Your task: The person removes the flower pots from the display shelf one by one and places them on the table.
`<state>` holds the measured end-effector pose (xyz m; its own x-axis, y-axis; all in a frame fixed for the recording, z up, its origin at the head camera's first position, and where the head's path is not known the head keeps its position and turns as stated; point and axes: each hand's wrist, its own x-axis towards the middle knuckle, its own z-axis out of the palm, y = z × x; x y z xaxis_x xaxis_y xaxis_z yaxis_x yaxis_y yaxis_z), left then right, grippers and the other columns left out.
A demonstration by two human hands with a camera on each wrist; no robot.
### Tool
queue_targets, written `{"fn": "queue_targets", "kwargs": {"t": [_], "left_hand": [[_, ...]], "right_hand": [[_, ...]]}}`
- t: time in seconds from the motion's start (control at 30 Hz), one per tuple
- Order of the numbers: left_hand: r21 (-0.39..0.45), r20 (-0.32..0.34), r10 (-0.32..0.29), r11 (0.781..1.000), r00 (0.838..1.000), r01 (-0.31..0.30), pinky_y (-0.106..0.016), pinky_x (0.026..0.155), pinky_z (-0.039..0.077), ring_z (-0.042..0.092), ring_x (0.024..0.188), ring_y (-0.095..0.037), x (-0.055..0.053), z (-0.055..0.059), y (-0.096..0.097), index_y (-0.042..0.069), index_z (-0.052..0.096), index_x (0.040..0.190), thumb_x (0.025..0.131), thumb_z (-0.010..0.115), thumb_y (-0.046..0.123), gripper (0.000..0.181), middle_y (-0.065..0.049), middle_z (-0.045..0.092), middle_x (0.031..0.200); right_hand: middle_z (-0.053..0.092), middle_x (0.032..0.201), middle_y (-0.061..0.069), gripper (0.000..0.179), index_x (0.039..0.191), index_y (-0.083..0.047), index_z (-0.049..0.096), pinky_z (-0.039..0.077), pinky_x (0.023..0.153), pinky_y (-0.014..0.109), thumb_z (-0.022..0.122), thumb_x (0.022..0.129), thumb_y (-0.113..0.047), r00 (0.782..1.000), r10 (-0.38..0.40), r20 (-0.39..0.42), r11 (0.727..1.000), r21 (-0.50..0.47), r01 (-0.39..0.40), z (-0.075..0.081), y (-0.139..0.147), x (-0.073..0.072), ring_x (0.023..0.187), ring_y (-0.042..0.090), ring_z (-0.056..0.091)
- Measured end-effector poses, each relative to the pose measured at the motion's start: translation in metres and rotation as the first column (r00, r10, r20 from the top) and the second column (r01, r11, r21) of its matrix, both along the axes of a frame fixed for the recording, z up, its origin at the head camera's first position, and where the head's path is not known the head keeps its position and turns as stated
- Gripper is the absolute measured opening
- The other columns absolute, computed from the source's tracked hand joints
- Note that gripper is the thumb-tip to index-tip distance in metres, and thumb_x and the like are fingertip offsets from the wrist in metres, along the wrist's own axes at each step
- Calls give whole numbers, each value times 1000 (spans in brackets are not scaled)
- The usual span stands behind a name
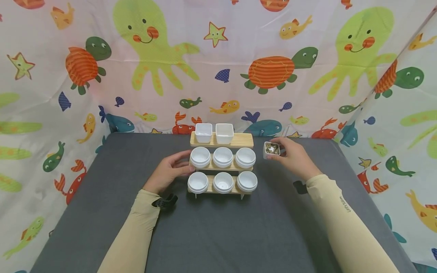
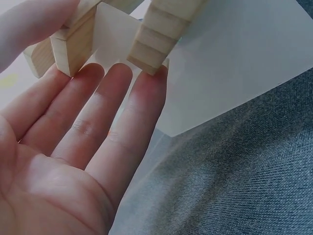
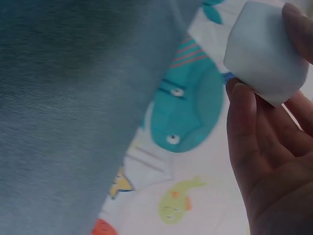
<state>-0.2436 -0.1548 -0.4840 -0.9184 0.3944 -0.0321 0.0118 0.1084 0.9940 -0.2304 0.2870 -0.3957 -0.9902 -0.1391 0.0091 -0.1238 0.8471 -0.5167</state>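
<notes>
A three-tier wooden rack (image 1: pixel 243 140) with pale side panels (image 2: pixel 234 73) stands on the grey cloth. My left hand (image 1: pixel 170 170) holds its left end, thumb on one side of the slats (image 2: pixel 76 41) and fingertips against their ends. To the right of the rack, my right hand (image 1: pixel 291 155) grips a small square white pot (image 1: pixel 267 155) between thumb and fingers. Speckled grey-green filling with a white star-like shape shows in its top. The right wrist view shows the pot's smooth white outside (image 3: pixel 264 49).
Two square white pots, one at left (image 1: pixel 203 133) and one in the middle (image 1: pixel 224 134), sit on the top tier. Round white pots fill the middle tier (image 1: pixel 223 158) and the bottom tier (image 1: pixel 223 184). A sea-animal curtain (image 1: pixel 205 57) hangs behind the cloth-covered table (image 1: pixel 218 235).
</notes>
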Motion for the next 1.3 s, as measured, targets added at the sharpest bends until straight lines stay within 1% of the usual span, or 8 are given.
{"fn": "queue_targets", "kwargs": {"t": [0.27,0.47,0.7,0.93,1.1,1.17,1.3], "left_hand": [[7,-1,4,1000,1000,-4,-45,100,65,67,139,-34,1,2,-1,17,53,160,94,87,25,74,-10,58,160],[4,1,11,1000,1000,-11,-46,100,64,67,139,-33,4,4,-1,17,53,160,95,86,21,73,-9,58,161],[16,11,14,1000,1000,-14,-39,98,66,66,140,-33,3,4,1,17,53,160,95,86,20,73,-9,57,161],[2,21,9,1000,1000,-9,-40,101,64,64,142,-33,2,2,3,18,54,160,95,86,24,73,-7,56,163],[0,23,11,1000,1000,-11,-44,103,63,64,142,-34,2,2,1,18,53,160,94,87,27,75,-7,55,164],[-3,22,10,1000,1000,-10,-45,104,63,63,143,-35,2,1,0,19,53,161,94,87,28,76,-7,54,165],[-15,24,16,1000,1000,-16,-46,105,62,63,143,-34,1,0,0,20,53,160,93,88,32,76,-6,54,165]], "right_hand": [[70,131,15,58,146,-10,60,60,94,53,84,96,-29,999,17,44,1000,12,-18,-30,4,-2,109,34,69],[70,132,16,59,145,-9,61,60,95,53,85,96,-29,997,12,74,999,33,-14,-44,6,-5,110,33,68],[71,130,16,56,142,-8,63,59,94,54,86,94,-28,998,24,66,999,36,-27,-57,9,-6,109,32,68],[72,129,16,57,141,-8,64,58,93,54,86,94,-29,998,27,54,999,41,-29,-67,12,-4,108,32,69],[73,129,16,56,141,-9,63,59,94,55,86,94,-27,998,28,47,999,25,-29,-71,12,-6,110,33,71],[72,130,17,59,143,-9,63,60,96,57,87,93,-29,998,29,50,999,21,-30,-72,12,-6,112,34,71],[70,138,18,73,149,-6,59,58,103,59,90,90,-36,998,34,61,999,30,-36,-71,12,-7,121,38,70]]}}
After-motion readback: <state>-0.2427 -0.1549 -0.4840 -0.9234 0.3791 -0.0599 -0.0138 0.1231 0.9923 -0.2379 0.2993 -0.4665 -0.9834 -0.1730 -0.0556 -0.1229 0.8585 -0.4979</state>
